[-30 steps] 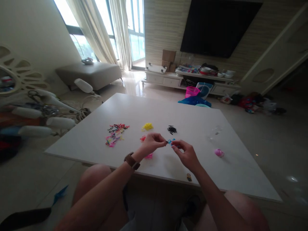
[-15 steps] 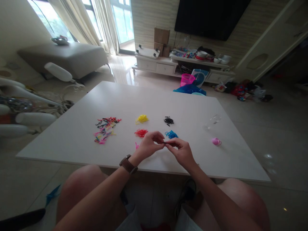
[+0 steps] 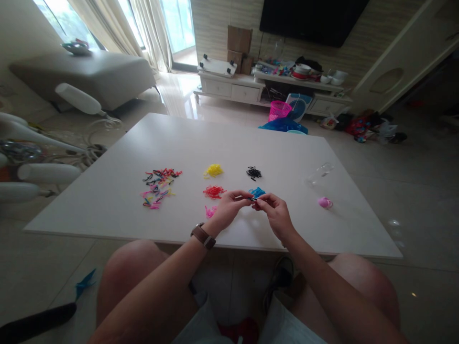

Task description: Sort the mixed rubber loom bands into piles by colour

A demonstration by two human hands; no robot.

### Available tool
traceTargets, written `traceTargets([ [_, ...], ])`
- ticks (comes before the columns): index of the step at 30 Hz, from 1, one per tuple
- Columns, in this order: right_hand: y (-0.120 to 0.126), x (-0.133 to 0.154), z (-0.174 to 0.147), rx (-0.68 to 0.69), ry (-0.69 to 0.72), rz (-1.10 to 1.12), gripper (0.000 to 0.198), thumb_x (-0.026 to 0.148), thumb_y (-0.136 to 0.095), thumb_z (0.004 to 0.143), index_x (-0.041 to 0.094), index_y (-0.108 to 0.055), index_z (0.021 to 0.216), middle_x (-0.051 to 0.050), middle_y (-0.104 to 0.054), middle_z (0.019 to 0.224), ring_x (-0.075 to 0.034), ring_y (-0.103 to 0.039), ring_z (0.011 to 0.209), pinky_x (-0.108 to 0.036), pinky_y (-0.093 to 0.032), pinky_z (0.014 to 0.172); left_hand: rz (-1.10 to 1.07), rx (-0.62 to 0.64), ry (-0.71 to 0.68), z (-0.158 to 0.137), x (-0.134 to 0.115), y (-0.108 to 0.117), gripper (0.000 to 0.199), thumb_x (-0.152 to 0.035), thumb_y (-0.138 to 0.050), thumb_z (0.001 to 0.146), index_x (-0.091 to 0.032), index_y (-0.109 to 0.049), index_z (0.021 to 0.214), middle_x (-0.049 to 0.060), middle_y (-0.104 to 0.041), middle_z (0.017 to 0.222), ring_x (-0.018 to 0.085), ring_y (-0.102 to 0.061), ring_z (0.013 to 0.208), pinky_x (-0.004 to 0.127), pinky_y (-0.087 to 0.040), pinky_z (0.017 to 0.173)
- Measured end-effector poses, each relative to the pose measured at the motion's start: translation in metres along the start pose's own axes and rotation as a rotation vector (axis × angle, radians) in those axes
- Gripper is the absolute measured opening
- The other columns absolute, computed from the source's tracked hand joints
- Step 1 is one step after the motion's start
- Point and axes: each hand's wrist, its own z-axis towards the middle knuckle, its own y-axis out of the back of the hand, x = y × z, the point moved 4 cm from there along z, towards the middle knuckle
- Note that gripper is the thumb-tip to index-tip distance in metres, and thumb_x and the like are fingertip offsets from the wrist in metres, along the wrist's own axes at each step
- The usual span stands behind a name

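My left hand (image 3: 231, 209), with a brown watch on its wrist, and my right hand (image 3: 276, 215) meet fingertip to fingertip over the white table (image 3: 179, 143). Both pinch a small dark rubber band (image 3: 253, 198), mostly covered by the fingers. Just beyond them lies a blue pile of rubber bands (image 3: 257, 192), partly hidden. The red pile (image 3: 214, 192) and the pink pile (image 3: 210, 211) are beside my left hand, which partly covers the pink one. Farther back are a yellow pile (image 3: 214, 170) and a black pile (image 3: 254, 173).
A mixed-colour heap of bands (image 3: 159, 186) lies on the left of the table. On the right are a clear bottle-like container (image 3: 324, 169) and a small pink object (image 3: 325, 203). Beyond the table stand a pink basket (image 3: 279, 110) and a low cabinet (image 3: 247, 93).
My fingertips have shifted slightly right and forward, nearer the blue pile, still pinching the dark band. More of the pink pile shows. The camera view has shifted slightly.
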Motion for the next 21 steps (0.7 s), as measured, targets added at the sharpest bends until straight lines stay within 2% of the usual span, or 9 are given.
traceTargets([
  [6, 0.008, -0.004, 0.003, -0.063, 0.007, 0.023, 0.023, 0.041, -0.078, 0.077, 0.020, -0.071, 0.082, -0.003, -0.074, 0.079, -0.018, -0.071, 0.073, -0.033, -0.057, 0.075, -0.064, -0.064, 0.031, 0.004, 0.004, 0.006, 0.023, -0.024, -0.081, 0.071, -0.015, -0.079, 0.092, 0.008, -0.076, 0.084, 0.019, -0.070, 0.083, 0.034, -0.053, 0.085],
  [11, 0.024, -0.011, 0.018, -0.149, 0.048, -0.082, 0.028, 0.044, -0.079, 0.074, 0.019, -0.071, 0.083, -0.004, -0.074, 0.078, -0.018, -0.069, 0.073, -0.033, -0.056, 0.075, -0.139, -0.110, 0.068, 0.004, 0.002, 0.004, 0.024, -0.024, -0.080, 0.069, -0.014, -0.080, 0.091, 0.008, -0.076, 0.082, 0.018, -0.070, 0.082, 0.034, -0.052, 0.087],
  [16, 0.043, -0.015, 0.053, -0.242, 0.167, -0.492, 0.025, 0.043, -0.067, 0.080, 0.018, -0.071, 0.082, -0.007, -0.073, 0.079, -0.020, -0.066, 0.073, -0.032, -0.053, 0.072, -0.234, -0.190, 0.085, 0.006, 0.000, 0.005, 0.023, -0.021, -0.077, 0.066, -0.013, -0.081, 0.087, 0.009, -0.075, 0.081, 0.016, -0.069, 0.082, 0.032, -0.052, 0.088],
  [21, 0.039, -0.010, 0.098, -0.240, 0.291, -0.809, 0.023, 0.038, -0.058, 0.083, 0.019, -0.069, 0.075, -0.006, -0.072, 0.078, -0.019, -0.062, 0.072, -0.031, -0.049, 0.074, -0.268, -0.216, 0.089, 0.007, -0.009, 0.007, 0.025, -0.018, -0.074, 0.063, -0.012, -0.080, 0.087, 0.008, -0.073, 0.077, 0.014, -0.067, 0.077, 0.031, -0.052, 0.083],
])
